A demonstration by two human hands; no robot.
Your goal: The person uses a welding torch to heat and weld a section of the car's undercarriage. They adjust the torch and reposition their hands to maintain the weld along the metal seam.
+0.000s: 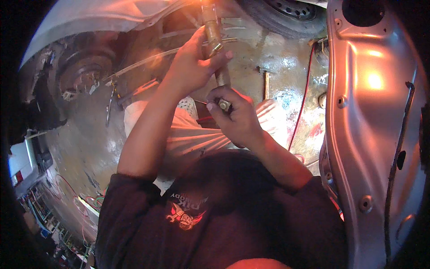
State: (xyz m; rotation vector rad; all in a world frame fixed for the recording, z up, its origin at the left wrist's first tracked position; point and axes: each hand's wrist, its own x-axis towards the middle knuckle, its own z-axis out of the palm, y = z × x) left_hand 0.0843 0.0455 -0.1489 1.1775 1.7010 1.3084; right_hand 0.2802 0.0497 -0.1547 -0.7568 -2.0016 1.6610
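Brownish, one long tool [212, 28] lies in two hands [190, 67]

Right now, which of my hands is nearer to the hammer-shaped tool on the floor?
Right, in this view. The right hand sits below and left of the hammer-shaped tool; the left hand is farther left and slightly higher.

The tool [212, 30] and glossy panel [376, 116] look metal, the shirt [273, 210] matt cloth.
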